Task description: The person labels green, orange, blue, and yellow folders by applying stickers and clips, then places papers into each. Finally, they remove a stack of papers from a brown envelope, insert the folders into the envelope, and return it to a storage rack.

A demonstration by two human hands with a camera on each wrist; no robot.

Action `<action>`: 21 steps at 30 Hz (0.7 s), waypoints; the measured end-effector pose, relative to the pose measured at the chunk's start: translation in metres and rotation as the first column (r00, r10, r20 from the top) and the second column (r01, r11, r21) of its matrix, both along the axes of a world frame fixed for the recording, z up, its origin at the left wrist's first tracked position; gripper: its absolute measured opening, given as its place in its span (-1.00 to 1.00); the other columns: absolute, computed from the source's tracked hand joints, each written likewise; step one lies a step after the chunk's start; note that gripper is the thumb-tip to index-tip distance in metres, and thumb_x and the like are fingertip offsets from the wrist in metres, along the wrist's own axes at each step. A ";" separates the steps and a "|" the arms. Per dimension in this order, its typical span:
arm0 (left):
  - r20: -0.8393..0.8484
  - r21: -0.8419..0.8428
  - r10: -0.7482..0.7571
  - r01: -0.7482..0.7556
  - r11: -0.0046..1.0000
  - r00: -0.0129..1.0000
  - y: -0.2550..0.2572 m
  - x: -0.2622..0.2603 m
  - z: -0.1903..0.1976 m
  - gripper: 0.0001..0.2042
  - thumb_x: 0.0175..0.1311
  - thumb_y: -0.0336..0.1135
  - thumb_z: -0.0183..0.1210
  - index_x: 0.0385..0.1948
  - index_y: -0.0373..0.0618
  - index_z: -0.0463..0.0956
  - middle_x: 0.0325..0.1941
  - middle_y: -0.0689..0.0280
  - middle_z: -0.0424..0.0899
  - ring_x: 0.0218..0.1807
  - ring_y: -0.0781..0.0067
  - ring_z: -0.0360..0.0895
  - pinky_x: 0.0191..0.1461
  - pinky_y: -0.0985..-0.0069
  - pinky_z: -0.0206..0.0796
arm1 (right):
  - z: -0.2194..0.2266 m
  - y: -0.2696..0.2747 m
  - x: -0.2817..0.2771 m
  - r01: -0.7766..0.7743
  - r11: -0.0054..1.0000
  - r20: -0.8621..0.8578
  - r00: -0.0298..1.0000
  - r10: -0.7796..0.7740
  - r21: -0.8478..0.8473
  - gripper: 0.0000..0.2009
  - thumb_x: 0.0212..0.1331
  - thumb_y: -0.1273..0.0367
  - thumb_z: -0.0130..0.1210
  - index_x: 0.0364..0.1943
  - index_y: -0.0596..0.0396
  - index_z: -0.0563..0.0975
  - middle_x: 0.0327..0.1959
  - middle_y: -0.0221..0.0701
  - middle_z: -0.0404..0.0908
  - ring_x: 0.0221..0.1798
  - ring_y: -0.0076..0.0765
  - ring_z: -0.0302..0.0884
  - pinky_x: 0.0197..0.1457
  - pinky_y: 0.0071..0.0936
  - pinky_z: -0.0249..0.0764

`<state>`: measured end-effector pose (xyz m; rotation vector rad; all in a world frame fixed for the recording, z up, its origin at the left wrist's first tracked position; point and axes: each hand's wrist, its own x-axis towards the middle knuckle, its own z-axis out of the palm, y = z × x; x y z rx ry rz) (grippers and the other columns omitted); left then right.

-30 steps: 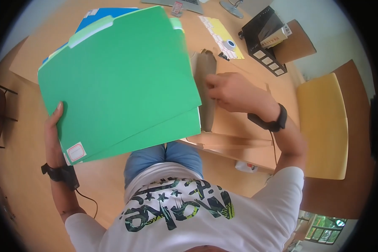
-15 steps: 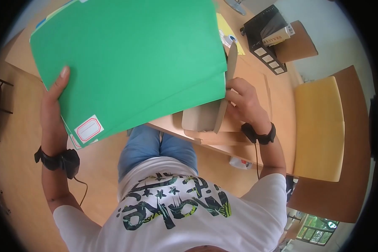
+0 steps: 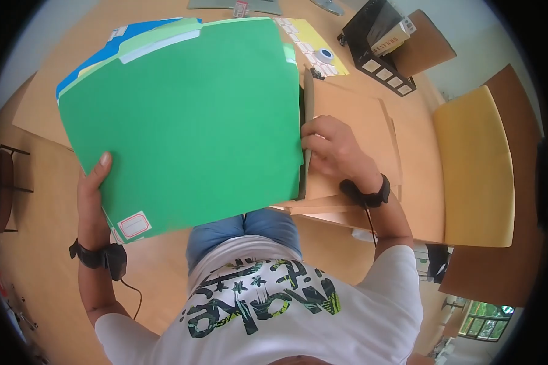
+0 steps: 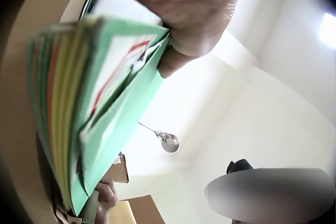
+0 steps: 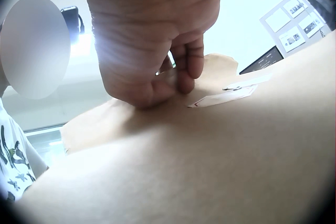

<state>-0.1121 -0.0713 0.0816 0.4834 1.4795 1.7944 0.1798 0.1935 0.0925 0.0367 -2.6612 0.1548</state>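
My left hand grips a thick stack of file folders by its left edge, thumb over the front. The top one is a green folder with a red-bordered label at its lower corner. Yellow and orange folders show edge-on beneath it in the left wrist view. My right hand pinches the upper edge of a brown paper file pocket, thumb against curled fingers. The stack's right edge lies right at the pocket's mouth. A white label is on the brown paper in the right wrist view.
Blue folders lie behind the stack. A yellow sheet with labels and a small round roll are further back. A black file box holds a book. A yellow panel stands right of the desk.
The folder stack rose and shifted right, then came back down, its right edge now against the pocket's mouth. My right hand has taken hold of the pocket's edge.
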 end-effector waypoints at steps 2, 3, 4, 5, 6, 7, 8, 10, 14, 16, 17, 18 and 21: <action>0.097 0.033 -0.001 -0.002 0.999 0.995 0.002 -0.005 -0.005 -0.53 0.31 -0.18 0.09 0.17 -0.22 0.26 -0.02 0.21 0.50 -0.05 0.38 0.53 -0.04 0.48 0.43 | -0.006 0.003 0.001 0.008 1.000 -0.018 1.000 -0.008 0.001 -0.79 -0.41 0.60 0.09 -0.52 0.12 0.48 -0.35 -0.31 0.50 -0.36 -0.17 0.48 -0.30 -0.30 0.45; 0.147 0.048 -0.001 -0.006 0.999 0.989 0.002 -0.007 -0.008 -0.53 0.30 -0.21 0.10 0.18 -0.21 0.25 -0.01 0.18 0.50 -0.06 0.35 0.54 -0.06 0.46 0.46 | -0.009 0.006 0.002 0.008 1.000 -0.026 1.000 -0.008 -0.005 -0.79 -0.40 0.59 0.11 -0.51 0.12 0.48 -0.35 -0.31 0.50 -0.36 -0.16 0.48 -0.30 -0.29 0.45; 0.199 0.052 -0.001 -0.010 0.999 0.980 0.003 -0.007 -0.009 -0.54 0.31 -0.20 0.08 0.17 -0.21 0.25 -0.01 0.18 0.50 -0.06 0.34 0.54 -0.07 0.45 0.46 | -0.012 0.007 0.002 0.009 1.000 -0.034 0.999 -0.009 -0.011 -0.79 -0.39 0.58 0.13 -0.50 0.13 0.48 -0.34 -0.30 0.50 -0.35 -0.15 0.48 -0.30 -0.29 0.44; 0.251 0.055 -0.001 -0.013 0.998 0.968 0.005 -0.008 -0.010 -0.55 0.32 -0.19 0.07 0.17 -0.21 0.26 -0.01 0.18 0.50 -0.07 0.34 0.55 -0.07 0.45 0.47 | -0.012 0.007 0.002 0.004 1.000 -0.042 0.999 -0.005 -0.024 -0.79 -0.37 0.57 0.16 -0.50 0.13 0.48 -0.34 -0.29 0.50 -0.35 -0.15 0.47 -0.30 -0.29 0.44; 0.301 0.059 -0.002 -0.017 0.998 0.954 0.005 -0.009 -0.011 -0.56 0.33 -0.18 0.06 0.16 -0.21 0.27 -0.01 0.18 0.51 -0.07 0.33 0.55 -0.07 0.44 0.47 | -0.011 0.004 0.001 -0.001 0.999 -0.051 0.999 -0.001 -0.036 -0.78 -0.36 0.56 0.18 -0.49 0.14 0.48 -0.34 -0.29 0.50 -0.35 -0.14 0.47 -0.31 -0.29 0.44; 0.327 0.083 -0.026 -0.001 0.997 0.945 0.005 -0.011 -0.012 -0.57 0.34 -0.17 0.05 0.16 -0.21 0.28 -0.01 0.17 0.51 -0.07 0.33 0.55 -0.07 0.43 0.48 | -0.009 0.003 0.001 -0.006 0.999 -0.061 0.998 0.003 -0.049 -0.78 -0.35 0.55 0.20 -0.48 0.15 0.48 -0.34 -0.28 0.50 -0.35 -0.14 0.47 -0.31 -0.29 0.44; 0.353 0.107 -0.050 0.013 0.994 0.934 0.006 -0.013 -0.015 -0.57 0.35 -0.16 0.04 0.15 -0.21 0.28 -0.01 0.17 0.51 -0.08 0.32 0.56 -0.07 0.42 0.48 | -0.007 0.002 0.001 -0.014 0.998 -0.062 0.998 0.010 -0.058 -0.78 -0.34 0.54 0.21 -0.48 0.16 0.48 -0.33 -0.28 0.50 -0.35 -0.13 0.47 -0.31 -0.29 0.43; 0.384 0.151 -0.075 0.017 0.988 0.920 0.007 -0.016 -0.021 -0.58 0.36 -0.15 0.02 0.14 -0.20 0.30 -0.02 0.17 0.52 -0.08 0.31 0.56 -0.07 0.40 0.48 | -0.005 0.001 0.001 -0.027 0.997 -0.065 0.998 0.023 -0.072 -0.77 -0.32 0.53 0.24 -0.47 0.17 0.48 -0.33 -0.27 0.50 -0.34 -0.12 0.46 -0.31 -0.28 0.43; 0.384 0.201 -0.074 -0.005 0.980 0.921 0.007 -0.025 -0.033 -0.59 0.38 -0.12 -0.02 0.13 -0.20 0.32 -0.02 0.19 0.54 -0.08 0.30 0.57 -0.05 0.37 0.48 | -0.008 0.001 0.005 -0.011 0.958 -0.021 1.000 0.005 -0.285 -0.79 -0.33 0.57 0.18 -0.48 0.17 0.48 -0.32 -0.28 0.49 -0.33 -0.12 0.46 -0.30 -0.28 0.44; 0.393 0.235 -0.079 -0.017 0.972 0.916 0.007 -0.028 -0.035 -0.59 0.39 -0.11 -0.03 0.13 -0.20 0.33 -0.01 0.19 0.55 -0.07 0.30 0.57 -0.04 0.35 0.48 | -0.008 -0.001 0.005 -0.010 0.962 -0.020 1.000 0.005 -0.274 -0.80 -0.33 0.58 0.14 -0.48 0.16 0.49 -0.31 -0.29 0.49 -0.31 -0.12 0.47 -0.28 -0.27 0.45; 0.411 0.259 -0.083 -0.029 0.965 0.908 0.007 -0.028 -0.035 -0.58 0.39 -0.10 -0.04 0.13 -0.20 0.33 0.00 0.19 0.55 -0.07 0.29 0.57 -0.03 0.35 0.48 | -0.008 -0.003 0.005 -0.010 0.967 -0.023 1.000 0.004 -0.253 -0.81 -0.33 0.58 0.12 -0.48 0.15 0.49 -0.31 -0.29 0.49 -0.30 -0.12 0.47 -0.27 -0.27 0.45; 0.429 0.281 -0.086 -0.042 0.959 0.899 0.008 -0.028 -0.034 -0.58 0.40 -0.10 -0.05 0.13 -0.20 0.33 0.01 0.20 0.55 -0.06 0.29 0.57 -0.02 0.34 0.49 | -0.006 -0.005 0.004 -0.009 0.979 -0.029 1.000 0.004 -0.203 -0.81 -0.32 0.59 0.11 -0.48 0.15 0.49 -0.31 -0.30 0.49 -0.29 -0.13 0.47 -0.26 -0.27 0.46; 0.393 0.318 -0.118 -0.014 0.948 0.912 0.008 -0.037 -0.040 -0.58 0.40 -0.09 -0.05 0.14 -0.20 0.32 0.04 0.19 0.55 -0.04 0.29 0.57 0.02 0.33 0.48 | -0.003 -0.008 0.006 0.026 0.990 0.029 0.999 -0.022 -0.140 -0.82 -0.31 0.58 0.09 -0.48 0.13 0.49 -0.30 -0.30 0.49 -0.25 -0.13 0.48 -0.23 -0.27 0.47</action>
